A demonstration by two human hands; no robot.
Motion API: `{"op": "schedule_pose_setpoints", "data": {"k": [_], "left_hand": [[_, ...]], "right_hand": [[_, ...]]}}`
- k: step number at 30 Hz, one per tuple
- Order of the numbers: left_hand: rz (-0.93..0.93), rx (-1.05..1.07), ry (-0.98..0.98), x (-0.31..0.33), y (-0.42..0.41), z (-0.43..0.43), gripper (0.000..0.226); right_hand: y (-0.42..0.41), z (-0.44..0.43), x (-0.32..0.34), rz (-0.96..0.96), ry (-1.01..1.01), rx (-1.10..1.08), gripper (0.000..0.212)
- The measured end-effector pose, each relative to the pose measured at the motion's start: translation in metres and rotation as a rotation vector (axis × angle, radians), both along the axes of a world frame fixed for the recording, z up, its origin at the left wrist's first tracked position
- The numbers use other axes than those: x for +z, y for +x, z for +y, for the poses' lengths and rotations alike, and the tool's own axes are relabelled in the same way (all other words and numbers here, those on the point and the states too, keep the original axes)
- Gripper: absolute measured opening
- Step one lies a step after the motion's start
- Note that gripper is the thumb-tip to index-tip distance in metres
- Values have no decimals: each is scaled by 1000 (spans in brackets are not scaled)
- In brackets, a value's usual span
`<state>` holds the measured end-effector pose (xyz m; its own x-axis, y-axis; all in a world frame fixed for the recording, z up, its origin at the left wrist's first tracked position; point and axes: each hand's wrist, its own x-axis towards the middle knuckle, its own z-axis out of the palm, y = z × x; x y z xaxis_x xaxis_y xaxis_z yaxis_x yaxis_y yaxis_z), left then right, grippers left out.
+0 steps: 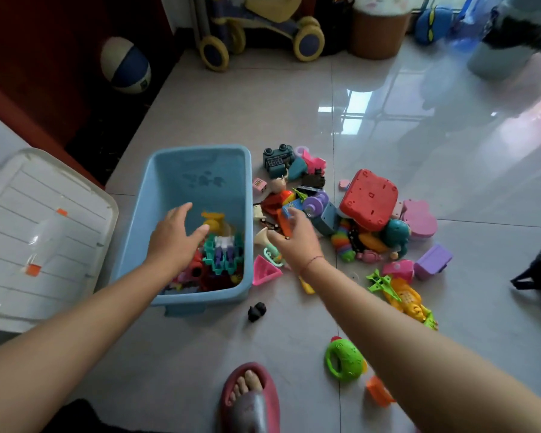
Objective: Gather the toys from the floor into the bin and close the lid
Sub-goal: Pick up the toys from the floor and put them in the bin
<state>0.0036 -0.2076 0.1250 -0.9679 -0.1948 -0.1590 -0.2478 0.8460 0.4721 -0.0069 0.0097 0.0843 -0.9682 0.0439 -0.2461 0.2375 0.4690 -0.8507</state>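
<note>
A light blue bin stands open on the tiled floor with several toys heaped in its near end. My left hand hovers over the bin, fingers spread, holding nothing. Just above the hand's thumb, a yellow toy is inside the bin. My right hand reaches into the pile of toys right of the bin, fingers closing around an orange piece. The white lid lies flat on the floor left of the bin.
Loose toys lie nearer me: a black figure, a green rattle, an orange block, a yellow-green toy. My slippered foot is at the bottom. A ball, ride-on toy and brown basket stand at the back.
</note>
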Motion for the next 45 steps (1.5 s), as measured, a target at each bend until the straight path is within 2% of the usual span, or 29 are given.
{"op": "schedule_pose_setpoints", "data": {"k": [3,9,15,20,25,28,32,34,37,40,45], "left_hand": [[77,-147,6,-7,1,36,56],[143,-550,55,-57,33,139,51],[-280,-740,-63,-147,105,215,79],[-408,-813,-162,-186,131,240,89],[-452,-894,-249,-204,127,260,86],[-497,-931,-240,-209,122,271,68],[-609,-801,-162,-200,114,271,58],[-577,-667,-64,-184,102,260,57],[-429,-493,125,-142,73,236,53],[-268,-392,291,-89,36,200,49],[125,-115,292,-9,-7,116,44]], "right_hand": [[23,62,-29,-67,135,-38,68],[108,143,-99,-278,388,13,79],[204,166,-146,-465,516,5,98],[239,178,-167,-467,524,-27,101],[233,185,-182,-486,427,-77,80],[223,190,-188,-468,380,-125,69],[195,188,-177,-413,323,-261,70],[171,185,-162,-342,284,-347,74],[128,174,-128,-218,224,-410,68],[84,148,-84,-108,162,-359,59],[26,65,-13,126,72,-105,56]]}}
